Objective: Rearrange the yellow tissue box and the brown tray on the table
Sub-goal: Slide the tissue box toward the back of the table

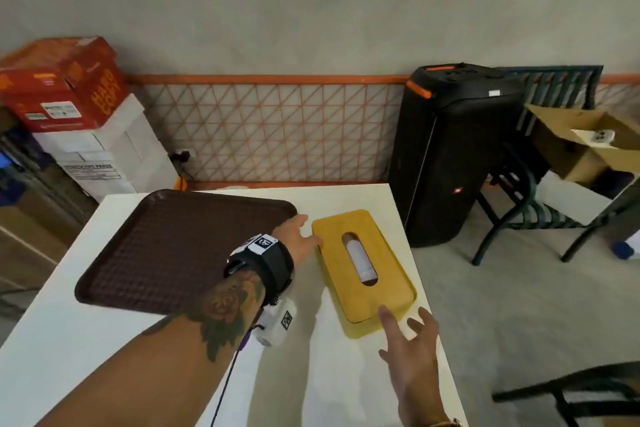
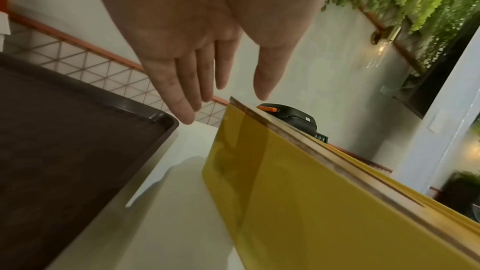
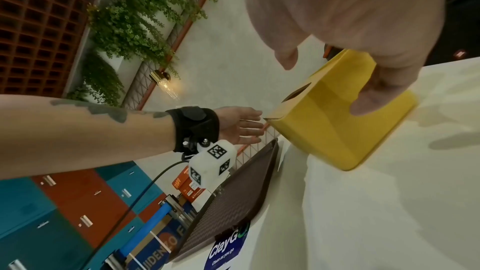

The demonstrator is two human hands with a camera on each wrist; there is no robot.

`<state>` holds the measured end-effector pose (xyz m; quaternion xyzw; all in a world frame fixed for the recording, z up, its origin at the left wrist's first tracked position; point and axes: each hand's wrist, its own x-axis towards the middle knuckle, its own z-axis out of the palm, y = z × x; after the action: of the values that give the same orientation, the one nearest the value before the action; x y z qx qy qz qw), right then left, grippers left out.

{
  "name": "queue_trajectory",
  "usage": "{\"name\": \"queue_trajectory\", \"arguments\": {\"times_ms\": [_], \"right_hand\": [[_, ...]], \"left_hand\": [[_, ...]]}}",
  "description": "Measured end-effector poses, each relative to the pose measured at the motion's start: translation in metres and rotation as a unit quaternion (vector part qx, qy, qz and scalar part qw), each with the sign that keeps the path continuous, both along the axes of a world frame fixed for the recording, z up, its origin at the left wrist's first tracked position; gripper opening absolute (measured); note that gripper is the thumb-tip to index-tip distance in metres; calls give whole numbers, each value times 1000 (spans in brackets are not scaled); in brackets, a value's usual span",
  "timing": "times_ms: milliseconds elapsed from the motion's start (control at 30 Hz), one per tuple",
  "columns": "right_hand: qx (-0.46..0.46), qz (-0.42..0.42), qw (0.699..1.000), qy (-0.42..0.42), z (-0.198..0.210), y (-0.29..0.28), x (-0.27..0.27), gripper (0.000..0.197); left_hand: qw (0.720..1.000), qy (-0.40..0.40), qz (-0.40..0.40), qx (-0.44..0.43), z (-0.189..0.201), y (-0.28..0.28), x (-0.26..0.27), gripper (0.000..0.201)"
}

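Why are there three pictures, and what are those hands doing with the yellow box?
No robot here: a person wears three cameras. The big picture comes from one on their head, looking down. The other two come from cameras strapped to each wrist, looking along the fingers, so the hands look huge.

On the white table lie a brown tray and, beside it, a yellow tissue box with a tissue in its slot.

The left hand reaches to the box's far corner with straight fingers. The right hand spreads open at the near end, one fingertip on the box. Neither hand grips anything yet; they look ready to move the box.
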<state>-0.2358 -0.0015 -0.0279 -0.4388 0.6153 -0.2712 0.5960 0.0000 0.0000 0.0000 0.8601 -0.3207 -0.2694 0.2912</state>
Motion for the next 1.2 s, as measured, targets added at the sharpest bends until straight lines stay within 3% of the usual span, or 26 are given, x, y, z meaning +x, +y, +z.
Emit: {"name": "queue_trajectory", "arguments": {"times_ms": [233,367,500,767,867,933,1033,1200], "right_hand": [[-18,29,999,-22,-14,-17,6,77],[-42,45,998,2,-12,-35,7,71],[-71,105,990,56,-8,-63,12,58],[-116,183,972,88,15,-79,10,52],[-158,243,951,105,10,-63,-5,65],[-199,276,930,141,5,-57,-11,67],[-238,289,909,183,6,-66,-7,47],[-271,345,864,246,17,-101,15,46]], "left_hand": [[997,75,17,-33,-7,-9,1,53],[997,55,41,-43,-3,0,3,34],[992,26,121,-41,-9,25,0,15],[985,98,130,-62,-19,70,-11,19],[981,131,85,-113,-16,77,-15,46],[985,103,40,-130,-15,78,-20,51],[994,-18,15,-110,-20,71,-24,30],[993,-57,9,-104,-14,45,-16,24]]}}
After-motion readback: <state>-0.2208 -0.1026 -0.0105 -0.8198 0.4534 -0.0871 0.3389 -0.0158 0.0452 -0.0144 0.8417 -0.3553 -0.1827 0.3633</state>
